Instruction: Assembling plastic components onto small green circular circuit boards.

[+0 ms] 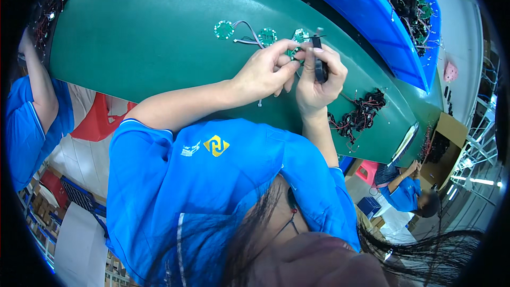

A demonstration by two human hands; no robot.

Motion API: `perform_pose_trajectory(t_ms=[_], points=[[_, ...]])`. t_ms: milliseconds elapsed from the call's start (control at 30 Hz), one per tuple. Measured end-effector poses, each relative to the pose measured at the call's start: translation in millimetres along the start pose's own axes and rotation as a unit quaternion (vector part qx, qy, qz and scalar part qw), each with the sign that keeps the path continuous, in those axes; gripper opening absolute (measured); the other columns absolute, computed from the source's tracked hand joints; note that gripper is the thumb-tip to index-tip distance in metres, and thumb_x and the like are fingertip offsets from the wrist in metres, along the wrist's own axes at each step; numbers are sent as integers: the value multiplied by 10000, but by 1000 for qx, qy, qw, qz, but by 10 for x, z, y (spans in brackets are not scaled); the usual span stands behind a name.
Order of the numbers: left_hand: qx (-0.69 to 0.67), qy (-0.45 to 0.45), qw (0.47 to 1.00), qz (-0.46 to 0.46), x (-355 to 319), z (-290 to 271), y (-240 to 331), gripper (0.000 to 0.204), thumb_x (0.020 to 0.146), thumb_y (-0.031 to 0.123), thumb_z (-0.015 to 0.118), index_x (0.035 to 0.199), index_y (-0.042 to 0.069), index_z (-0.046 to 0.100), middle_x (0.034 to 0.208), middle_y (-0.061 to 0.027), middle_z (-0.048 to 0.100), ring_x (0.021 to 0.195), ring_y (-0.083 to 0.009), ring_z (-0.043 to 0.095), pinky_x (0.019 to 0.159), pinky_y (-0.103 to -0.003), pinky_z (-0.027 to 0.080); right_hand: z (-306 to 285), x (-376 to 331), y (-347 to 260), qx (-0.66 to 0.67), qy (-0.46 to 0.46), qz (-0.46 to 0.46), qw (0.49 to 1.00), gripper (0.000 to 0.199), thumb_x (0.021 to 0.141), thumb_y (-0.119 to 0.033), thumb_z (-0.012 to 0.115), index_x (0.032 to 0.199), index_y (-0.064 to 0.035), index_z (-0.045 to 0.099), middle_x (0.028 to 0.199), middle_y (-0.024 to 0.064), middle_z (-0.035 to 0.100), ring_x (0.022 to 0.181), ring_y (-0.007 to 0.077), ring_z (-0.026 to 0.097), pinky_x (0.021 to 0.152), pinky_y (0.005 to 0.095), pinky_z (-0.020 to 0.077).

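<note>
My left hand [268,72] is closed, its fingertips pinching the edge of a small green circuit board [294,52]. Close against it, my right hand [321,77] grips a black elongated part [320,64] between thumb and fingers; its exact kind I cannot make out. Both hands meet over the green table mat, and the fingers partly cover the board. Just beyond them lie a round green circuit board [224,30], another board [267,36] with grey wires, and a third board [301,35] close to my right fingertips.
A blue bin [366,26] along the far right holds boards and black parts. A tangle of black wired parts [364,111] lies right of my right forearm. Co-workers sit at far left and lower right, near an open cardboard box [451,130].
</note>
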State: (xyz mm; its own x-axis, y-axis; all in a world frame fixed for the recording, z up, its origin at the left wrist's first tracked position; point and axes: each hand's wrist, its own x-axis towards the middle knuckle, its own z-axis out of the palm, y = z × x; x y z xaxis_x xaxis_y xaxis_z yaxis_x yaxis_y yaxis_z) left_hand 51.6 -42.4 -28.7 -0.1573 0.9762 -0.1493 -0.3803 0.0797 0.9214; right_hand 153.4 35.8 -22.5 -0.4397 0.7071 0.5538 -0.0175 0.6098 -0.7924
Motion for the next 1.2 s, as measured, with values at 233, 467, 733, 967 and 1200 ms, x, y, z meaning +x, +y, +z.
perform_pose_trajectory(t_ms=[233,467,733,967,1200], points=[[-97,54,994,-23,49,-25,34,261,936,127,473,1181,42,445,751,-54,621,500,-101,580,393,-170,340,-70,218,52,-273,-40,-188,943,241,745,-44,674,959,-86,571,892,78,604,660,194,539,617,295,427],[-22,67,998,-8,36,-44,87,250,960,133,449,1184,26,425,866,-91,586,600,-121,626,410,-158,409,-130,205,-91,-267,-95,-131,950,158,809,-90,642,946,-63,569,829,71,585,628,167,521,561,269,428],[-100,52,993,21,60,-47,-20,252,960,99,426,1184,-11,397,967,-138,550,717,-173,651,528,-208,513,-126,82,-140,-101,-86,81,988,105,861,-117,603,911,-37,557,770,68,574,598,140,509,536,253,424],[-148,62,987,28,65,-10,-80,254,952,53,409,1190,-26,369,1006,-153,544,826,-196,643,703,-283,557,-153,100,-157,-161,-79,64,982,113,872,-119,588,887,-21,532,761,79,592,568,126,513,513,250,423],[-118,88,989,14,63,-29,-78,254,933,6,407,1181,-27,364,1051,-163,554,903,-209,629,805,-304,546,-180,114,-181,-198,-176,98,959,112,864,-104,585,868,-13,519,703,73,592,528,125,507,490,253,421]])
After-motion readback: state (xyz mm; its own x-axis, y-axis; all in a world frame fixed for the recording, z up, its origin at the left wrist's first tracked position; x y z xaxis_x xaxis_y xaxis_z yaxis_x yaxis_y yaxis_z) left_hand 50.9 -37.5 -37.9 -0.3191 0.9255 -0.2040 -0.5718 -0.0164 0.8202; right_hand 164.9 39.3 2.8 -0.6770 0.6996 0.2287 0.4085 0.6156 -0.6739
